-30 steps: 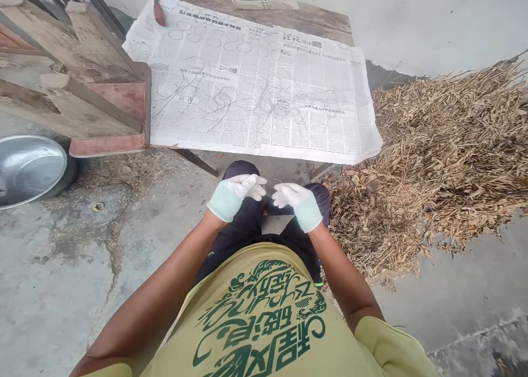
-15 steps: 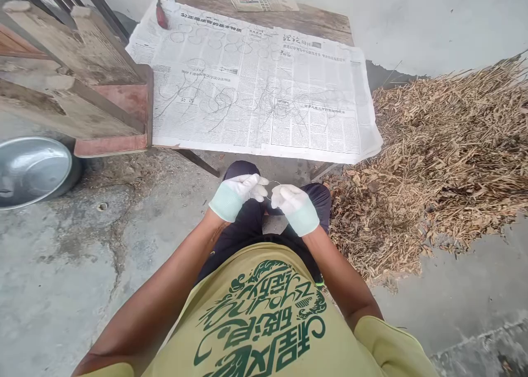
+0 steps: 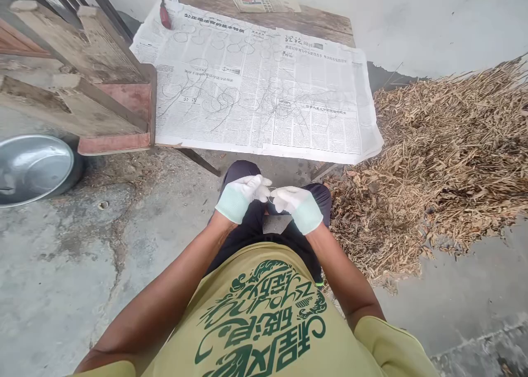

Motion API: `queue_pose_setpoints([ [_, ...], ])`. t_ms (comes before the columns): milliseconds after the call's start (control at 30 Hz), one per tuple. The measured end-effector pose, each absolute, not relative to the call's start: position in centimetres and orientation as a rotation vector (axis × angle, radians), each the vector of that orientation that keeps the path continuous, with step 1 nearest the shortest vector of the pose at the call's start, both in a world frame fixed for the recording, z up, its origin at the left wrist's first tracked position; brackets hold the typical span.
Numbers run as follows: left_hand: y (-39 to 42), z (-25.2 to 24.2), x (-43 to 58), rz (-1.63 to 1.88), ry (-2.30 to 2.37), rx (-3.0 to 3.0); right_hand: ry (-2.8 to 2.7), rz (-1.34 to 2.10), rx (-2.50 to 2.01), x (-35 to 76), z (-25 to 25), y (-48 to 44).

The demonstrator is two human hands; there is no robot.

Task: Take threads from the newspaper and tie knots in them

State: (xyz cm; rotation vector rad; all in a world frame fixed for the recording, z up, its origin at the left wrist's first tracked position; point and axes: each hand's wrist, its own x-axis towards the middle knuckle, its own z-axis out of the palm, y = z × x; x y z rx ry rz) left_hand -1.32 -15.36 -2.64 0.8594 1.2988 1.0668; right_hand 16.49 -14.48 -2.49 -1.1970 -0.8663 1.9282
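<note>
My left hand (image 3: 246,194), in a white glove with a mint cuff, is closed in a pinch above my lap. Facing it, my right hand (image 3: 292,202) wears the same kind of glove and is pinched too. Between the fingertips shows a bit of thin wire (image 3: 270,199), held by both hands; most of it is hidden by the gloves. Beyond my knees, a newspaper (image 3: 256,137) covers most of a wooden table (image 3: 325,23). Thin wire rings (image 3: 241,48) lie toward its far side, and loose bent wires (image 3: 223,103) are spread nearer me.
A red-handled tool (image 3: 165,18), possibly a screwdriver, lies at the table's far left corner. To the left are a wooden chair (image 3: 113,142) and a metal basin (image 3: 39,170) on the concrete floor. Dry stalks and leaves (image 3: 445,173) are heaped at the right.
My hands have come closer together, the left shifting right. The wire loop that showed between them is now mostly covered by my fingers. The view has shifted slightly.
</note>
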Motion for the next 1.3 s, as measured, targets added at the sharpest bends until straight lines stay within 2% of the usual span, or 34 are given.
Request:
queue_pose_setpoints([
  [300, -15.6, -0.8, -3.7, 0.992, 1.439, 1.437, -0.768, 1.965, -1.181, 17.0, -2.7, -13.9],
  [533, -15.2, -0.8, -4.9, 0.682, 1.396, 1.824, -0.741, 2.011, -1.143, 17.0, -2.2, -13.7],
  [833, -13.9, -1.5, -3.5, 0.723, 1.322, 1.793, -0.729, 2.06, -1.116, 16.9, -2.9, -13.9],
  [1167, -16.7, 1.0, -3.0, 0.926, 1.661, 1.714, -0.713, 1.996, -1.157, 17.3, -2.4, -13.7],
  [1300, -17.9, 0.9, -2.8, 1.065, 1.887, 1.302, -0.688, 1.953, -1.122, 17.1, -2.4, -13.9],
])
